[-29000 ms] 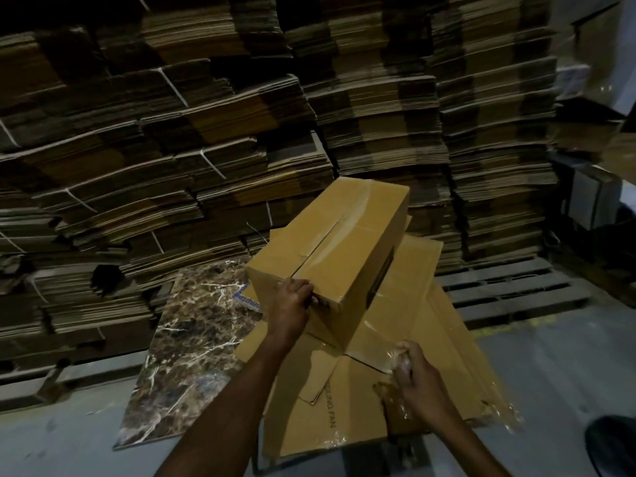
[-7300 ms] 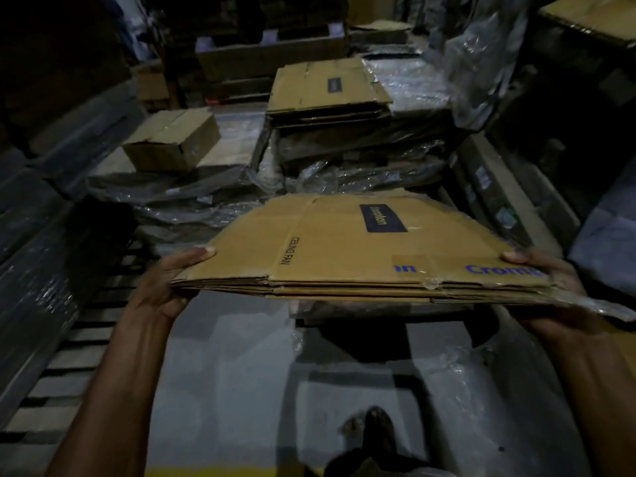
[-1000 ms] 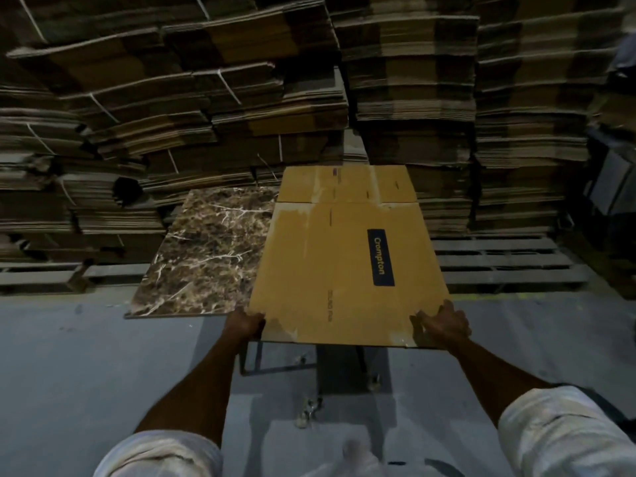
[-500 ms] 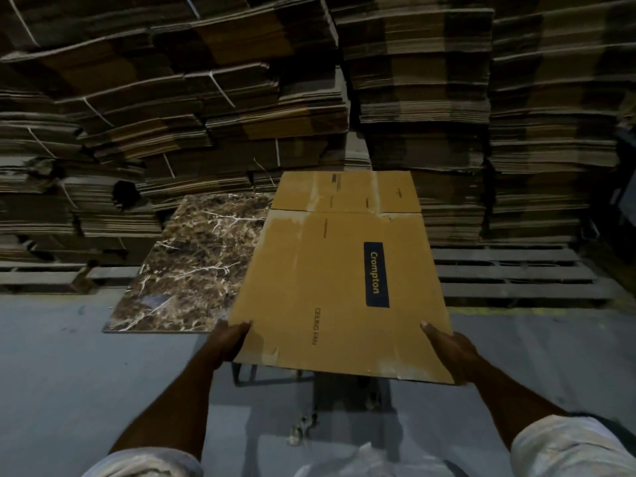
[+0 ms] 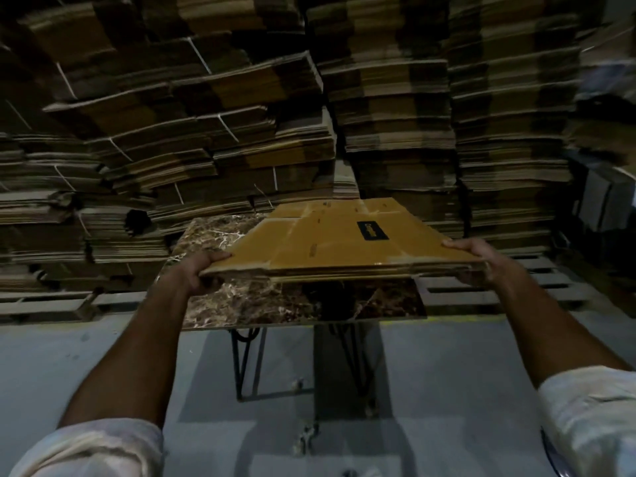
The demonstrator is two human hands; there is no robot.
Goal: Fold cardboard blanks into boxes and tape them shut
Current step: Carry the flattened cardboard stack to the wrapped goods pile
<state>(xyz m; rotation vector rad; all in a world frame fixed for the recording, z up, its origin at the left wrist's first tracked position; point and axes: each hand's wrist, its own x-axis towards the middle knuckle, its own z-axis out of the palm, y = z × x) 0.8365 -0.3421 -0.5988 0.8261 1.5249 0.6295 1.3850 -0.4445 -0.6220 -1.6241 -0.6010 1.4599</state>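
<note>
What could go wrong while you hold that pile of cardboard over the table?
The left hand and right hand grip the stack of cardboard blanks only at its near corners, so loose sheets might slide out. The marble tabletop stands on thin metal legs; dropping the stack near its edge could perhaps tip it.

Dim, low-light frame, soft all over. Brightest patch is the top of the flat tan cardboard blanks (image 5: 337, 242), lit from above. They drop a black shadow on the brown marbled surface (image 5: 241, 301). Broad soft shadows on the grey concrete floor (image 5: 86, 356). Tall stacks of bundled brown cardboard (image 5: 206, 98) are murky, bowed by wide-angle distortion and smeared at top right. Dark rectangular label (image 5: 372, 231) is unreadable.
</note>
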